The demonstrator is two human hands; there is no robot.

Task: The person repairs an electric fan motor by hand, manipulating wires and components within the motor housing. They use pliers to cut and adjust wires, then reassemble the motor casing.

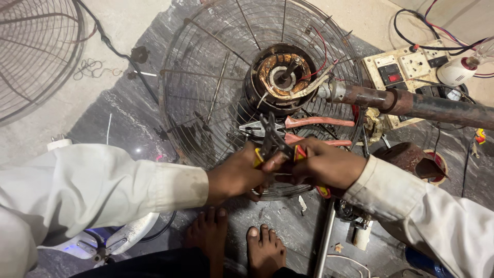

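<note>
Together, both hands, left (pixel 237 175) and right (pixel 325 166), clench pliers (pixel 271 144) below the motor (pixel 281 74), steadying the grip over the guard (pixel 206 103).

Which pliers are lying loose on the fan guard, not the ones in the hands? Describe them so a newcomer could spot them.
Start at the round wire fan guard with the exposed copper-wound motor at its centre. Just below the motor lie steel-jawed pliers with salmon-pink handles, pointing left. Unlike the dark red-and-yellow-handled pliers gripped by the left hand and right hand, nobody touches them.
</note>
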